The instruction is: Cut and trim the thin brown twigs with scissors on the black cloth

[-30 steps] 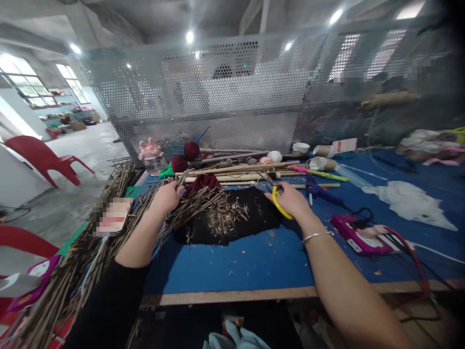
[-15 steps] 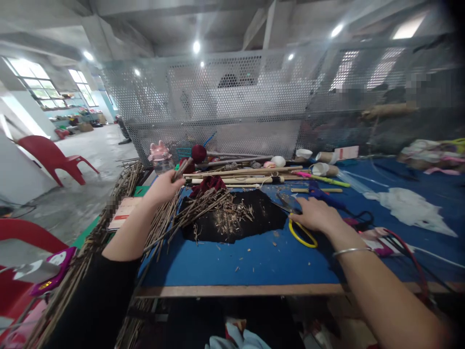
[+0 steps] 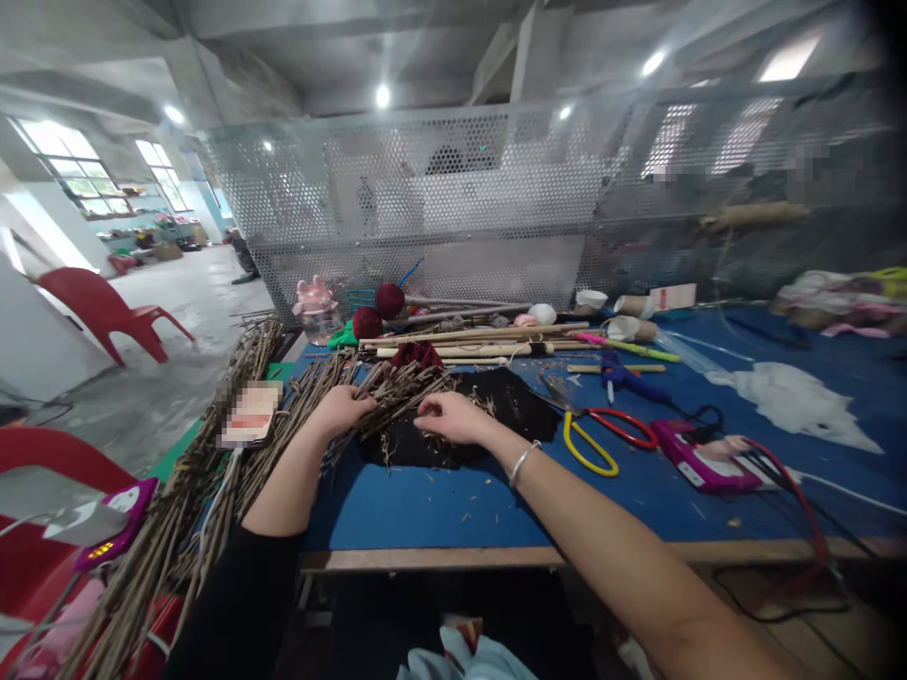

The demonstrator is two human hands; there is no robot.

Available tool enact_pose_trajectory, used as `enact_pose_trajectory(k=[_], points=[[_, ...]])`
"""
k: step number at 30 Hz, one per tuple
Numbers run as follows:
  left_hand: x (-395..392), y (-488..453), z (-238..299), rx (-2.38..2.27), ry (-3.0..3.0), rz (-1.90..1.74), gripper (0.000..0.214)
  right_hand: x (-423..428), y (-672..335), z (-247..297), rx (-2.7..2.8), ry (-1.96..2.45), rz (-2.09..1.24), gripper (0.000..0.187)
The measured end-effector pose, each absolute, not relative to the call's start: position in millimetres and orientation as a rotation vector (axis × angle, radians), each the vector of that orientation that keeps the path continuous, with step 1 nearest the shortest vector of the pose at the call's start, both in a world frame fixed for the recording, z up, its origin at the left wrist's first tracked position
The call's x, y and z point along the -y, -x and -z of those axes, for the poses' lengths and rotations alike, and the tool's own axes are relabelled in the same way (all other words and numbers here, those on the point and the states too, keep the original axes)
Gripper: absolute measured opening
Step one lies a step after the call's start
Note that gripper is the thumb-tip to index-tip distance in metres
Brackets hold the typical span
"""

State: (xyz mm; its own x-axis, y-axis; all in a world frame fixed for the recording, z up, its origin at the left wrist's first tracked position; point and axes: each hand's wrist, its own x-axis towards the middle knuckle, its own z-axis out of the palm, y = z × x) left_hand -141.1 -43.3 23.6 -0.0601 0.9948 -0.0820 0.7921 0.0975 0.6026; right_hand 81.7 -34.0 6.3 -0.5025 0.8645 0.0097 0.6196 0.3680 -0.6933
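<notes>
Your left hand is on the twigs, which lie partly over the black cloth — whether it grips any, I can't tell. Your right hand curls over the cloth beside them, its hold unclear. Scissors lie to the right.

This blue-topped, wood-edged table was a proper mess
Brown dry twigs, a flat black sheet, red-and-yellow-handled metal scissors and a boxy purple-and-white power block sat right on it.
</notes>
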Motion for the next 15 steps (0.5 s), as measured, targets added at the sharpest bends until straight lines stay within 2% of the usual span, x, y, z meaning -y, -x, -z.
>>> enact_pose_trajectory(k=[4,8,12,15], points=[[47.5,127.1,-31.2,-1.827,-1.572,-0.712,0.025,32.8,-70.1,-5.9,1.947,1.22,-1.307,0.021],[55.6,99.6,-30.6,-1.572,-1.488,-0.78,0.029,32.9,-63.9,-2.3,1.416,1.124,-1.774,0.033],[63.5,72.6,-22.9,-1.447,-1.419,-0.858,0.035,30.6,-67.6,1.2,1.185,1.078,-1.921,0.037],[63.7,61.8,-15.4,-1.37,-1.276,-0.868,0.039,29.5,-73.1,4.2,1.154,1.126,-1.869,0.03]])
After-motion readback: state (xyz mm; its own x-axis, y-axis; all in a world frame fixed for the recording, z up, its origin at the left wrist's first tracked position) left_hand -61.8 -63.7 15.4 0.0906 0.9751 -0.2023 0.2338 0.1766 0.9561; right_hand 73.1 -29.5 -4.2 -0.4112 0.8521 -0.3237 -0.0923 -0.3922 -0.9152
